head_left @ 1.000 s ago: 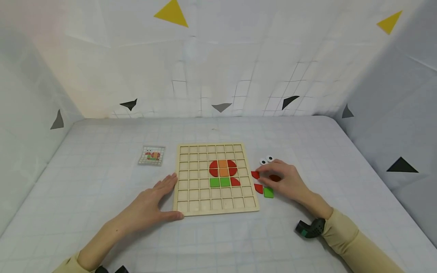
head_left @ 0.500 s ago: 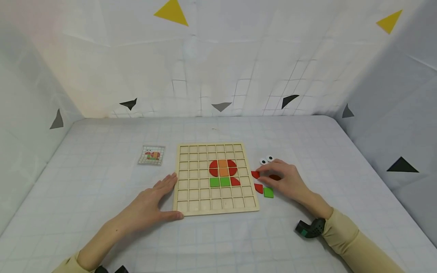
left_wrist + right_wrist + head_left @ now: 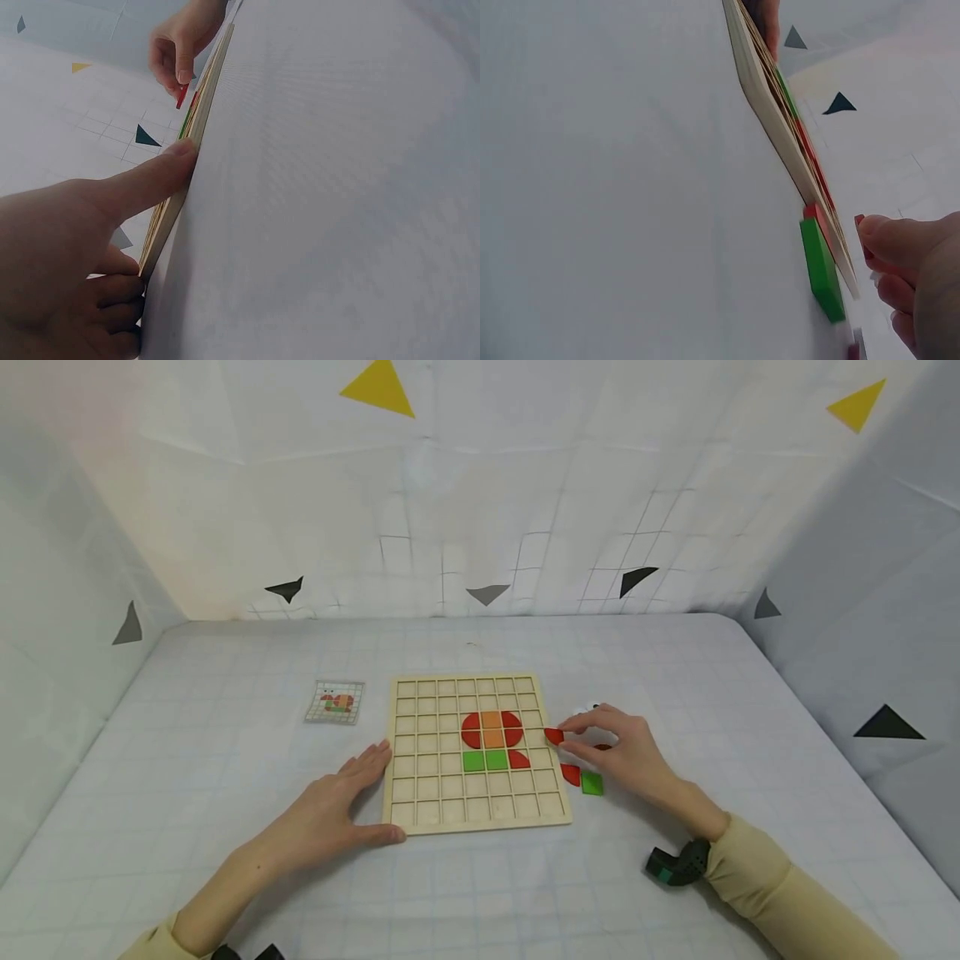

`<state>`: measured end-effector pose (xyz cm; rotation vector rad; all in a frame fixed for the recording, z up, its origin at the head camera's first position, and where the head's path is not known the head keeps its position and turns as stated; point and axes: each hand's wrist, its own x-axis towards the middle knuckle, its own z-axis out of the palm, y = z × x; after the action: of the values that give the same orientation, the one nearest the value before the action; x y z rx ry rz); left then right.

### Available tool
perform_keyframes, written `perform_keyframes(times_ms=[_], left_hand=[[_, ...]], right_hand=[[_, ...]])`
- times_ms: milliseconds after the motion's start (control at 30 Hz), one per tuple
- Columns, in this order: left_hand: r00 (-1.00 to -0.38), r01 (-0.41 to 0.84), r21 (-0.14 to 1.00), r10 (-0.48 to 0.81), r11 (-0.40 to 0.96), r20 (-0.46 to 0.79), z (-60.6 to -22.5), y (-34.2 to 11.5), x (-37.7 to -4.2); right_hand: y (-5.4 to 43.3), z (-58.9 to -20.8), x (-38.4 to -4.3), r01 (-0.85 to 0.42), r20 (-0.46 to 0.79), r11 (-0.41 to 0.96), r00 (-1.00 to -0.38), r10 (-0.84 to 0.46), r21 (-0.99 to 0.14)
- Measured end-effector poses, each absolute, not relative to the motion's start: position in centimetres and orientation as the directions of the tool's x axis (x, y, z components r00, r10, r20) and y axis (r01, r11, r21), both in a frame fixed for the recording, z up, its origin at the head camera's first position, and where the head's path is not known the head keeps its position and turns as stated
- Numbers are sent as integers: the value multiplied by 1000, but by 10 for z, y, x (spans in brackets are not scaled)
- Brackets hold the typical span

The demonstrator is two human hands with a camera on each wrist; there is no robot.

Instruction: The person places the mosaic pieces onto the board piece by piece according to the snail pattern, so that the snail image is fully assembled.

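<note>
In the head view my right hand (image 3: 626, 752) pinches a red quarter-circle piece (image 3: 553, 737) between thumb and fingertips, raised over the right edge of the wooden grid board (image 3: 427, 789). The right wrist view shows the same red piece (image 3: 864, 238) at the thumb tip. My left hand (image 3: 330, 814) rests spread at the board's front left corner, thumb on the front edge (image 3: 176, 169) and fingers along the left side. Set in the board are red quarter pieces (image 3: 512, 728) beside orange squares (image 3: 491, 729), and a row of two green squares (image 3: 484, 761) and a red quarter piece (image 3: 518, 760).
Right of the board lie another red quarter piece (image 3: 571, 774), a green square (image 3: 592, 783) and a dark red piece (image 3: 603, 747) partly under the right hand. Eye pieces (image 3: 588, 709) are mostly hidden behind that hand. A small pattern card (image 3: 334, 702) lies left of the board.
The right hand has lifted the red quarter piece off the table and moved it slightly left, to the board's edge. The left hand stays in place.
</note>
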<state>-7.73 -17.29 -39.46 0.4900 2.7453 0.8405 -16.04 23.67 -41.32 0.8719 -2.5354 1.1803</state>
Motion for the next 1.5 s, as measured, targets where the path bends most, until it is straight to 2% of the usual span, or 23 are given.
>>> perform_keyframes(times_ms=[100, 200, 400, 533, 833, 1300, 1500], left_hand=[[-918, 244, 576, 378, 781, -124, -394, -173, -78], [-918, 242, 575, 376, 782, -125, -394, -173, -78], [-920, 241, 572, 372, 784, -122, -394, -173, -77], [-921, 236, 570, 368, 787, -127, -395, -173, -77], [-920, 243, 570, 372, 785, -121, -395, -173, -77], [-917, 233, 578, 375, 782, -137, -395, -173, -78], [-917, 234, 574, 374, 785, -137, -394, -173, -78]], right_hand=[[226, -413, -159, -588, 415, 496, -806, -422, -639], [215, -413, -158, -616, 437, 476, -785, -439, -628], [191, -416, -162, -732, 515, 389, -674, -530, -559], [176, -418, -163, -766, 526, 373, -636, -565, -524], [143, -418, -160, -759, 506, 376, -641, -577, -532], [109, -414, -145, -704, 429, 466, -702, -568, -536], [109, -419, -146, -743, 480, 443, -666, -572, -503]])
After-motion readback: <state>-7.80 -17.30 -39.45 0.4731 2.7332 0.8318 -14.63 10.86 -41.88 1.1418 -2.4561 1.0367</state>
